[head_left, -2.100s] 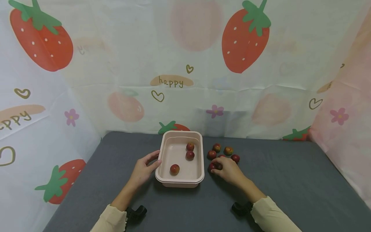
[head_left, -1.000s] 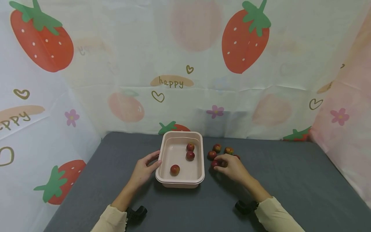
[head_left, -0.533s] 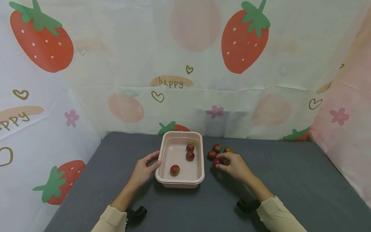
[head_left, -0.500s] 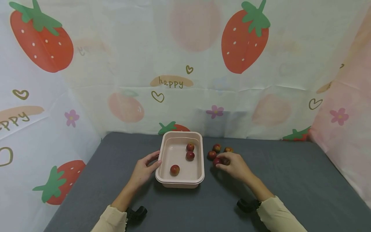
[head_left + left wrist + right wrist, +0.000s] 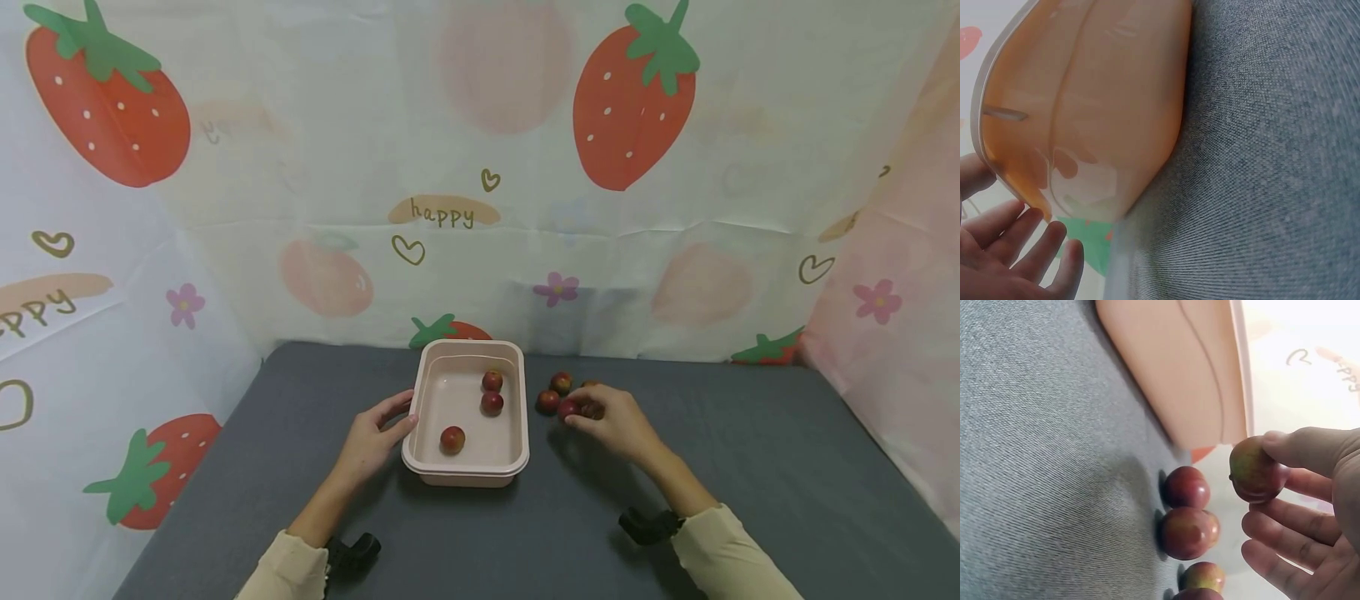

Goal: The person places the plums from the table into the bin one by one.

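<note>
My right hand (image 5: 618,421) pinches a red-green plum (image 5: 1250,465) between thumb and fingertips, raised off the cloth in the right wrist view. Other plums (image 5: 547,402) lie on the table beside it, some partly hidden behind that hand. To their left stands a pale pink plastic box (image 5: 465,480), without a lid on top. Inside are three plums: one near the front (image 5: 452,439) and two touching at the right side (image 5: 492,403). My left hand (image 5: 367,442) rests against the box's left rim, its fingers spread and loosely extended along the outside.
A dark grey cloth (image 5: 480,550) covers the table. Behind it and at both sides hang white and pink sheets (image 5: 450,275) printed with strawberries. A black wrist mount sits at each wrist, below cream sleeves (image 5: 731,554).
My right hand has moved slightly away and to the right with the plum in its fingers, now hiding more of the plums behind. The left hand and box have stayed put.
</note>
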A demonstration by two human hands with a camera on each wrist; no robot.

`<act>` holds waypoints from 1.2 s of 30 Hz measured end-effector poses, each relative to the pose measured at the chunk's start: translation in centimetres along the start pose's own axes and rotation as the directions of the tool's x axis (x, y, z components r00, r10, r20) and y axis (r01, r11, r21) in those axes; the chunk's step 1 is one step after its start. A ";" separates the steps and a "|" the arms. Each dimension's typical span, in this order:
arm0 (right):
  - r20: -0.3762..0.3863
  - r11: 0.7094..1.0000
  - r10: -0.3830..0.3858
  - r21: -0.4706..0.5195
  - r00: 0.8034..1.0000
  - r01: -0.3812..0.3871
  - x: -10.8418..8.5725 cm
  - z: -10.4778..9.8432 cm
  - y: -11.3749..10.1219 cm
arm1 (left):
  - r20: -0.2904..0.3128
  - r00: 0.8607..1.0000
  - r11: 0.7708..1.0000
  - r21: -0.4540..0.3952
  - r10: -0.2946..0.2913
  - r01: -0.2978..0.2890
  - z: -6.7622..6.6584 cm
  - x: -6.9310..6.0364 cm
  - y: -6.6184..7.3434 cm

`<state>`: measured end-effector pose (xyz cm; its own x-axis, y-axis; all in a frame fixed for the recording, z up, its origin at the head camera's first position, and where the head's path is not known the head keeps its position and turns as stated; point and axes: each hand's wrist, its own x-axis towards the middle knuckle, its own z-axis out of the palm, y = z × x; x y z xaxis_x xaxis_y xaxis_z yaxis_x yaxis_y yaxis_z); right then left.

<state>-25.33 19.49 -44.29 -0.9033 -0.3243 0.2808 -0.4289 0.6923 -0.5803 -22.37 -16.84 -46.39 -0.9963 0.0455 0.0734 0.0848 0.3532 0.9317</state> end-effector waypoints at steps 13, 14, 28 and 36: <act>0.004 1.000 0.031 0.005 1.000 -0.031 0.1 -0.9 -0.4 | 0.003 1.000 1.000 0.001 0.010 -0.010 0.0 0.0 -0.1; 0.004 0.999 0.032 0.007 0.999 -0.032 0.1 -0.9 -0.4 | 0.002 1.000 1.000 -0.001 0.011 -0.011 0.0 0.0 0.0; -0.018 1.000 0.009 0.030 1.000 -0.009 0.3 -1.7 -0.6 | -0.002 0.999 0.999 0.005 0.046 -0.046 -0.1 -0.1 0.1; -0.027 1.000 -0.006 0.026 1.000 0.007 0.4 -2.2 -0.9 | 0.002 1.000 1.000 0.008 0.030 -0.030 -0.1 0.0 0.0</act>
<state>-25.26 20.19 -41.97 -0.9001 -0.3112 0.3048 -0.4352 0.6728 -0.5983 -22.33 -16.94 -46.38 -0.9932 0.0580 0.1010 0.1152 0.3594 0.9261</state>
